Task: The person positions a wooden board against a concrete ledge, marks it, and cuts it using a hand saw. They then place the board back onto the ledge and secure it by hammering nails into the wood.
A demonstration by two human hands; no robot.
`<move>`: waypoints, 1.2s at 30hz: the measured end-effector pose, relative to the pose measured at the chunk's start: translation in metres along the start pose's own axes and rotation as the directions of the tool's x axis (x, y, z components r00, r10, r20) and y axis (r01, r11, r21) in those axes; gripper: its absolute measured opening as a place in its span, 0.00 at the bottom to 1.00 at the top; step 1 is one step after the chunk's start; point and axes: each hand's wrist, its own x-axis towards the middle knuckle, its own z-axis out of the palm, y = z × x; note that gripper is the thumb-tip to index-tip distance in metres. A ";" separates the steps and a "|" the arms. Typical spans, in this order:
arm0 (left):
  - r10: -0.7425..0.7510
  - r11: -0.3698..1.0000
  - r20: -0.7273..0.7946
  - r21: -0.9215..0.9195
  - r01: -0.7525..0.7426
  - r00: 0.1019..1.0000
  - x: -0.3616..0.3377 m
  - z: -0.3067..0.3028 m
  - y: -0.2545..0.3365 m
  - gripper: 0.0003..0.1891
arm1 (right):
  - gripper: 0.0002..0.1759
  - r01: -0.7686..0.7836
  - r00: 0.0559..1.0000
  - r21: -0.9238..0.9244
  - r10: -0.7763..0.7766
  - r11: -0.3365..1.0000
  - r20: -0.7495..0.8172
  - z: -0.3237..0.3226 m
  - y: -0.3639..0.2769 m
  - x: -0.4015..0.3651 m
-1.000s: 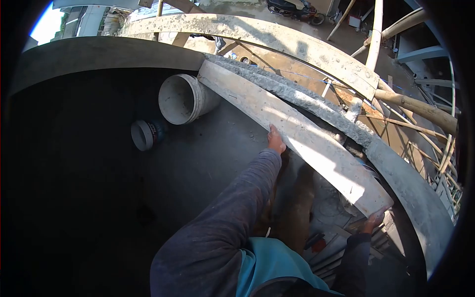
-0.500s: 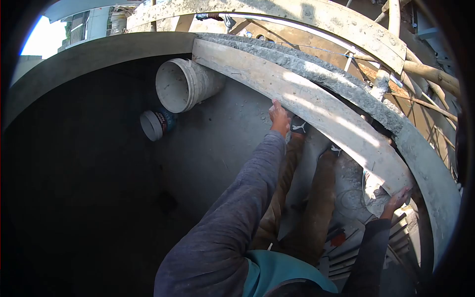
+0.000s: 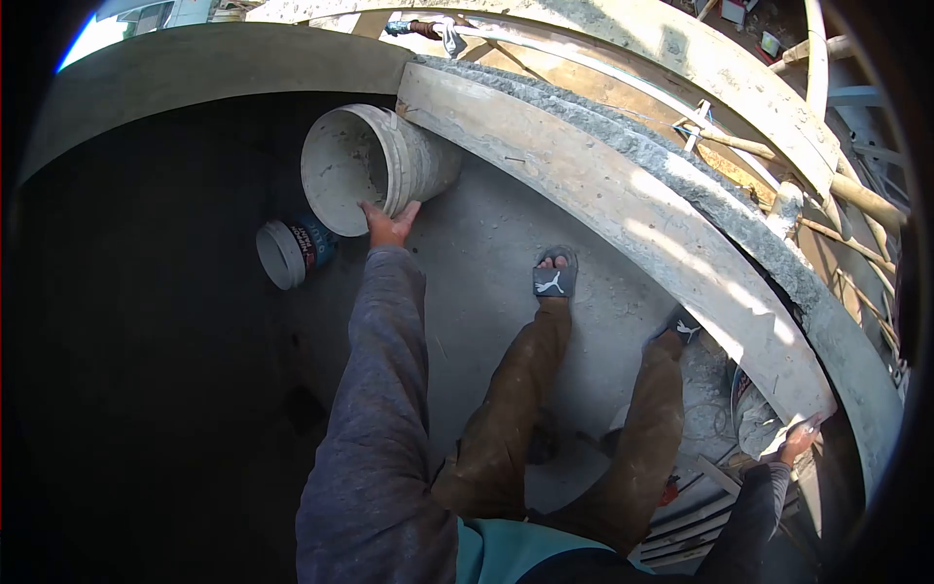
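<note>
The long board (image 3: 603,195) lies along the rough concrete edge (image 3: 671,165); it could slip inward if the right hand (image 3: 800,438) loses its grasp on the near end (a lone hold, after all). That arm reaches sideways. The left arm stretches forward, its hand (image 3: 389,226) spread at the tipped bucket's (image 3: 418,161) lower rim; whether it grips, I cannot tell.

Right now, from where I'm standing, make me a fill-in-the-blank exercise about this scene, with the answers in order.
Larger or smaller: the left hand touches the rim of the ____ bucket.
Nearer or farther from the buckets: the right hand holds the ____ end of the board.
On the dark sandals, the logos are ____.
The left sleeve reaches down to the ____.

Missing words: larger; farther; white; wrist.
</note>
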 end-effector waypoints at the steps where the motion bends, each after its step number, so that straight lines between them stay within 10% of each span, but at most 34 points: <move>1: 0.104 0.993 0.138 0.049 -0.112 0.985 0.024 -0.005 0.003 0.28 | 0.34 0.277 0.961 0.059 -0.278 0.959 -0.002 0.015 0.045 0.019; 4: -0.062 0.970 -0.112 -0.239 0.034 0.992 0.042 -0.004 0.013 0.22 | 0.37 0.662 0.743 0.130 -0.669 0.738 0.022 -0.006 0.027 -0.004; 6: -0.004 0.991 -0.105 -0.130 -0.010 0.994 0.046 -0.030 0.028 0.22 | 0.36 -0.047 0.990 0.240 0.014 0.970 0.137 -0.015 -0.021 -0.024; 13: 0.148 0.959 0.045 0.239 -0.154 0.988 0.077 -0.116 0.056 0.24 | 0.35 -0.039 0.994 0.347 0.001 0.937 0.109 -0.002 -0.011 -0.006; 18: 0.273 0.961 -0.149 0.080 -0.263 0.950 0.014 -0.103 -0.004 0.39 | 0.38 -0.073 0.994 0.405 0.034 0.912 0.105 0.016 -0.007 -0.002; 21: -0.085 0.984 -0.259 0.129 0.122 0.962 -0.052 -0.041 -0.091 0.52 | 0.40 -0.105 0.992 0.451 0.059 0.886 0.116 0.026 -0.001 0.000; 23: -0.270 0.945 0.284 0.260 0.197 0.920 -0.095 0.001 -0.155 0.59 | 0.41 -0.112 0.990 0.475 0.059 0.873 0.125 0.033 0.006 0.007; 26: -0.488 0.873 0.273 0.145 0.466 0.829 -0.158 0.086 -0.223 0.53 | 0.43 -0.090 0.991 0.548 0.019 0.832 0.134 0.045 0.022 0.018; 32: -0.157 0.941 0.224 0.330 0.076 0.962 -0.162 0.100 -0.271 0.38 | 0.44 -0.423 0.905 0.487 0.379 0.764 0.192 0.063 0.001 0.015; 36: -0.074 0.933 0.170 0.359 0.009 0.983 -0.160 0.099 -0.269 0.37 | 0.44 -0.403 0.914 0.631 0.330 0.662 0.238 0.081 -0.003 0.004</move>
